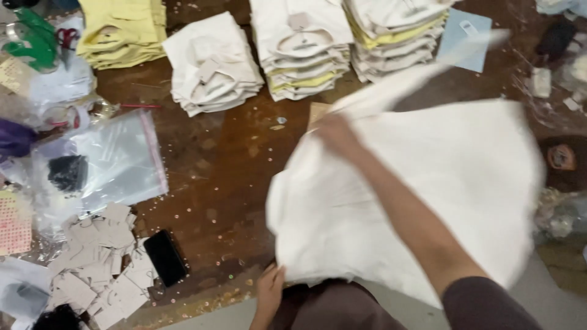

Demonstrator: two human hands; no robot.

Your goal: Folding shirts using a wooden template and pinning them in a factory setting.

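A large white garment (440, 183) is spread in front of me, blurred by motion, covering the right half of the brown table (220, 165). My right hand (335, 134) reaches across it and grips its far left edge near a long strip of the cloth. My left hand (270, 288) holds the near lower left corner of the garment at the table's front edge.
Stacks of folded white and yellow shirts (302, 49) line the far side. Clear plastic bags (116, 159), a pile of cardboard tags (101, 263), a black phone (164, 256) and scissors (66, 40) lie at the left. A blue sheet (466, 36) is at the back right.
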